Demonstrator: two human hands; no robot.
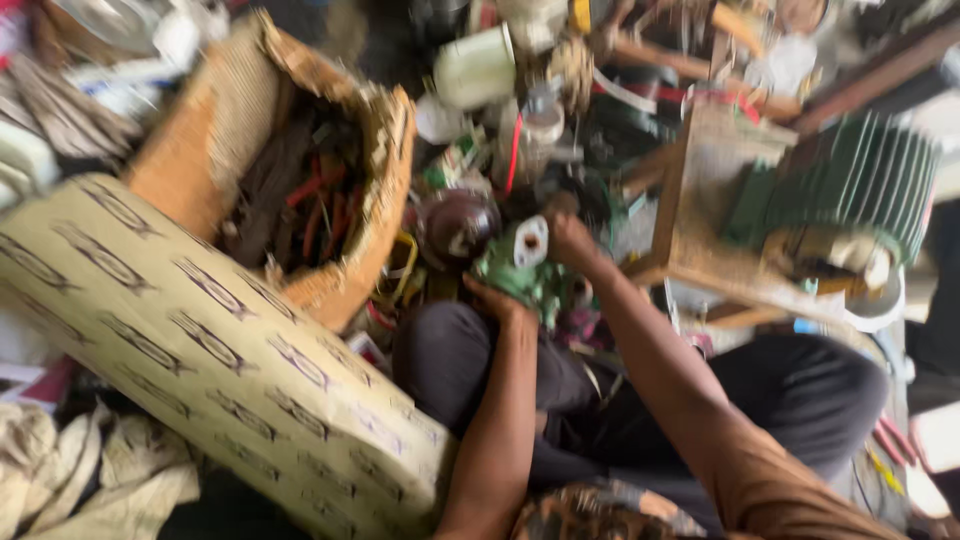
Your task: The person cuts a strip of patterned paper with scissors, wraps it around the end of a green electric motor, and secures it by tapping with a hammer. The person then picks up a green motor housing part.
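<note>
Currently, view: blurred frame from above, looking down at a seated person's lap.
Left hand (pixel 497 298): gripping the lower left side of the green metal part (pixel 520 270), fingers wrapped against it.
Right hand (pixel 566 233): resting on the upper right of the same part, next to its white face; blur hides whether the fingers clench it.
Green metal part: held between both hands, just above the knees in dark trousers (pixel 640 390).
Woven basket (pixel 300 180): left of the hands, tilted, with red-handled tools inside.
Patterned roll (pixel 190 340): lying diagonally in front of the basket, near the left forearm.
Wooden stool (pixel 700 200): right of the hands, beside a green ribbed housing (pixel 860 180).
Dark round object (pixel 457 225): just left of the part.
</note>
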